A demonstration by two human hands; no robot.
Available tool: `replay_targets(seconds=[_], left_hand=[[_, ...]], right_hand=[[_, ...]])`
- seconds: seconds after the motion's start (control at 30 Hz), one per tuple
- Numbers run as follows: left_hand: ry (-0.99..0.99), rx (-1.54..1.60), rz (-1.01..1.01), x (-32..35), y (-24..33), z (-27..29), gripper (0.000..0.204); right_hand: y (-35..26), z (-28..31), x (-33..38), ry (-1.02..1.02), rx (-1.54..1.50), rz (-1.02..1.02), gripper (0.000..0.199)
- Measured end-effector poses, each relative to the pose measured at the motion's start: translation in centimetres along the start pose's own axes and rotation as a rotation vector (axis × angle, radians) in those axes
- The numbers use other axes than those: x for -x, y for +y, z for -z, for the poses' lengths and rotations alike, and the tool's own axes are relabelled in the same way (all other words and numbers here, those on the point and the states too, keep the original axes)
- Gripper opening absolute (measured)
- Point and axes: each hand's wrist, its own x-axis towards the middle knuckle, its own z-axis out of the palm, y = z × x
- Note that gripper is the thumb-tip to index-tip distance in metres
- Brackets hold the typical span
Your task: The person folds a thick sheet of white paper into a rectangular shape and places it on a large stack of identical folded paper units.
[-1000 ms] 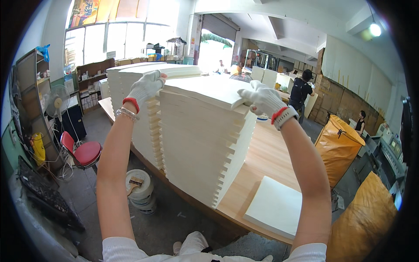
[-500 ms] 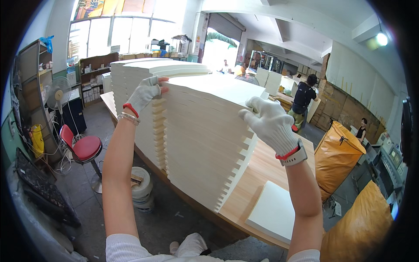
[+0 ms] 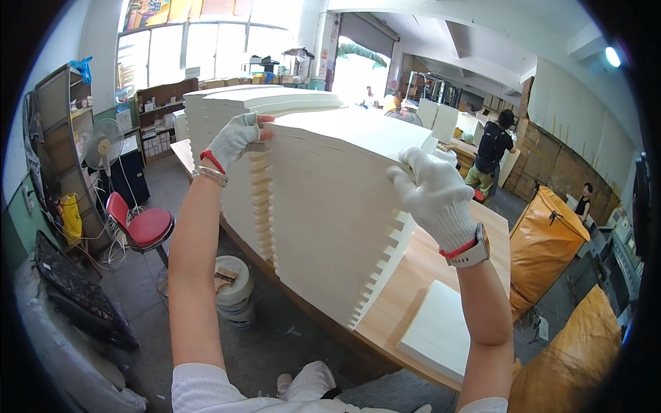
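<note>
Head view puts us above a tall stack of white paper sheets [image 3: 330,206] that stands on the wooden table [image 3: 413,289], its near face stepped in alternating offset bundles. Our left hand [image 3: 234,138], in a white glove with a red cuff, is clamped over the stack's upper left corner, fingers curled across the top sheets and thumb on the side. Our right hand [image 3: 434,196], gloved the same and with a watch at the wrist, lies against the upper right edge, fingers wrapped over the top; whether that grip pinches a bundle or only steadies the edge we cannot quite tell from this angle. We judge the step in hand to be taking hold of the topmost bundle at both ends, or squaring it against the rest. The next move calls for an even hold at both corners, so that the sheets come away level and the offset bundles beneath stay aligned; a lopsided pull could fan the sheets or shove the pile. A smaller flat pile of white sheets [image 3: 441,330] lies near the table's near edge, well apart from the tall stack. More white stacks [image 3: 234,103] stand behind, and a red stool [image 3: 146,227] sits on the floor to the left.
</note>
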Motion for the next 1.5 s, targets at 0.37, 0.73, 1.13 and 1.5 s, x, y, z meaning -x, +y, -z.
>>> replay_targets(seconds=[0.37, 0.73, 1.13, 1.5], left_hand=[[0.054, -0.11, -0.047, 0.4, -0.7, 0.0, 0.038], [0.504, -0.417, -0.715, 11.9, -2.8, -10.9, 0.036], [-1.11, -0.211, -0.725, 23.7, -11.6, -52.0, 0.02], [-1.17, -0.259, -0.775, 25.0, -14.8, -61.7, 0.013]], right_hand=[[-1.0, 0.8, 0.0, -0.115, -0.066, -0.136, 0.03], [10.7, 7.0, 33.2, 0.211, -0.645, -1.066, 0.022], [4.6, 16.1, 56.7, 0.045, 0.332, -1.354, 0.026], [8.1, 16.6, 47.6, 0.018, 0.369, -0.872, 0.025]])
